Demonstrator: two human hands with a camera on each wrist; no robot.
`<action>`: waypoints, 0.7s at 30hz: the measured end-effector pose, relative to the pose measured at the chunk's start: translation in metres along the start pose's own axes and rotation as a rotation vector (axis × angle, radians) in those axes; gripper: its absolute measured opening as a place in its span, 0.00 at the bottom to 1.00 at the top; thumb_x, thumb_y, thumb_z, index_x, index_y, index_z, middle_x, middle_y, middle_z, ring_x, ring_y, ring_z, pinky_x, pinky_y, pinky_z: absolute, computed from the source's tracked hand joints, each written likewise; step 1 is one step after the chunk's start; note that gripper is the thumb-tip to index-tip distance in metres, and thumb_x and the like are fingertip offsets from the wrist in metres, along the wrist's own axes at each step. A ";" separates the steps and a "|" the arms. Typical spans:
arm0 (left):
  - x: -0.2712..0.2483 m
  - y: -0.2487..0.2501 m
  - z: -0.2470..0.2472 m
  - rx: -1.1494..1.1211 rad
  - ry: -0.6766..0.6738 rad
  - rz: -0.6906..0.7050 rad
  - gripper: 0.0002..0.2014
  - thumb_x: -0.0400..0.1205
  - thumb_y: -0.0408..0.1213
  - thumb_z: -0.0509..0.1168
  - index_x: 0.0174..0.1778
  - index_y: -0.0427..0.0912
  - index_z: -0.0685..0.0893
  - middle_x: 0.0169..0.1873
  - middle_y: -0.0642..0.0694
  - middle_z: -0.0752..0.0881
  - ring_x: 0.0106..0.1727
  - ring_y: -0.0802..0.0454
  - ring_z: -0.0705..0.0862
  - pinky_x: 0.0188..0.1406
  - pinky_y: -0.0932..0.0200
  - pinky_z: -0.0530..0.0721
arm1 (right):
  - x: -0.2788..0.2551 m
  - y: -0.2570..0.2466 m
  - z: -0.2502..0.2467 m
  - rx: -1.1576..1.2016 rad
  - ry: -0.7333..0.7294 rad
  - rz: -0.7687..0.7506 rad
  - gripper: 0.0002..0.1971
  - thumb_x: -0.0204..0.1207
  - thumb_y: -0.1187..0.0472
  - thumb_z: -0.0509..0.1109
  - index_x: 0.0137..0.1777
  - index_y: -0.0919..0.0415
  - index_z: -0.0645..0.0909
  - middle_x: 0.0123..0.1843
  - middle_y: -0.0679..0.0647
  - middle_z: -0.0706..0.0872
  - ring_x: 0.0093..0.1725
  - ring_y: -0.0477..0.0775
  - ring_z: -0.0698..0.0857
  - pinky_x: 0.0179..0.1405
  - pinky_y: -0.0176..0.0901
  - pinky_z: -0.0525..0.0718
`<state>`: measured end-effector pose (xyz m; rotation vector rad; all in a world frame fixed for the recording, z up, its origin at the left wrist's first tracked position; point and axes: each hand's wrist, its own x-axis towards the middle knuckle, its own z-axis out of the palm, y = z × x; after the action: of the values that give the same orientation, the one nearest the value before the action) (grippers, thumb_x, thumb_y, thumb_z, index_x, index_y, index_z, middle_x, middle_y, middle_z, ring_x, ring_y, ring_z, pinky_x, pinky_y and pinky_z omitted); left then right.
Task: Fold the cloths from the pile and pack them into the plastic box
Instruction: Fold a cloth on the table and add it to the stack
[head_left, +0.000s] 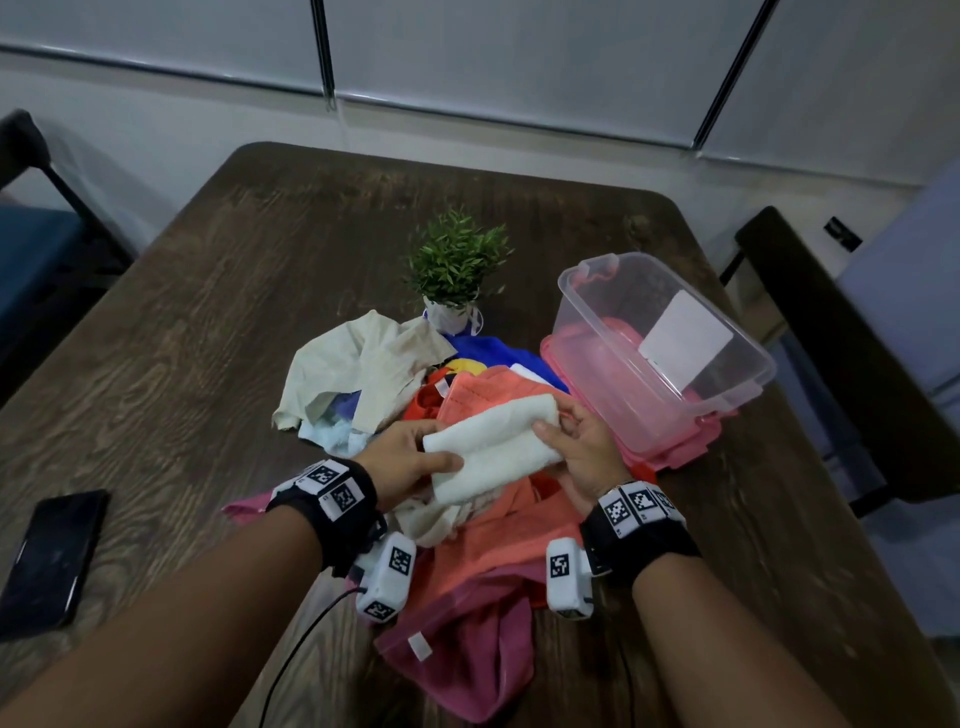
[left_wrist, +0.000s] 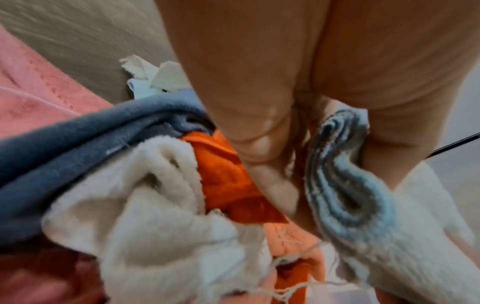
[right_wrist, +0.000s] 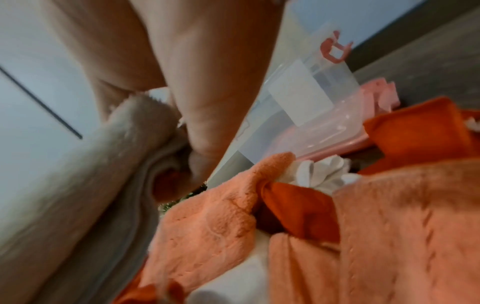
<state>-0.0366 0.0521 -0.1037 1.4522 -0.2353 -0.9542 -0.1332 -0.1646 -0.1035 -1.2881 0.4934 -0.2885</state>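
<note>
Both hands hold a folded white cloth (head_left: 491, 447) above the pile of cloths (head_left: 483, 525). My left hand (head_left: 415, 460) grips its left end, thumb on top; the folded edge (left_wrist: 345, 185) shows between thumb and fingers. My right hand (head_left: 576, 441) grips the right end (right_wrist: 135, 131), thumb over the top. The pile holds salmon (right_wrist: 389, 216), orange (right_wrist: 298, 207), pink (head_left: 467, 649), beige (head_left: 358, 364) and blue (head_left: 498, 353) cloths. The clear plastic box (head_left: 748, 364) stands on its pink lid (head_left: 670, 457) just right of the hands; I see no cloth in it.
A small potted plant (head_left: 454, 270) stands behind the pile. A black phone (head_left: 52, 561) lies near the table's left edge. The dark wooden table (head_left: 260, 260) has chairs at the left (head_left: 31, 249) and right (head_left: 852, 364).
</note>
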 end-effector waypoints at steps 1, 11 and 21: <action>0.001 0.000 0.005 -0.002 0.015 0.003 0.18 0.63 0.33 0.79 0.47 0.36 0.83 0.40 0.30 0.85 0.34 0.36 0.85 0.33 0.45 0.84 | 0.000 0.001 0.001 0.103 0.039 0.008 0.19 0.75 0.69 0.75 0.66 0.66 0.81 0.62 0.65 0.88 0.62 0.65 0.87 0.61 0.58 0.86; 0.012 -0.022 0.077 -0.057 -0.100 -0.087 0.16 0.76 0.26 0.74 0.51 0.39 0.72 0.32 0.40 0.80 0.25 0.54 0.81 0.19 0.62 0.80 | -0.018 0.014 -0.013 0.212 0.222 0.136 0.17 0.77 0.69 0.72 0.66 0.70 0.80 0.59 0.68 0.88 0.59 0.67 0.88 0.54 0.61 0.88; 0.031 -0.031 0.101 1.148 0.068 0.321 0.18 0.72 0.55 0.68 0.57 0.65 0.77 0.61 0.64 0.78 0.68 0.47 0.73 0.61 0.45 0.71 | -0.011 0.023 -0.183 -0.489 0.631 0.339 0.20 0.74 0.71 0.65 0.66 0.66 0.80 0.61 0.64 0.86 0.58 0.67 0.85 0.59 0.53 0.83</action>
<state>-0.0964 -0.0375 -0.1271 2.3676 -1.0533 -0.4713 -0.2361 -0.3075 -0.1599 -1.5450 1.3699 -0.2953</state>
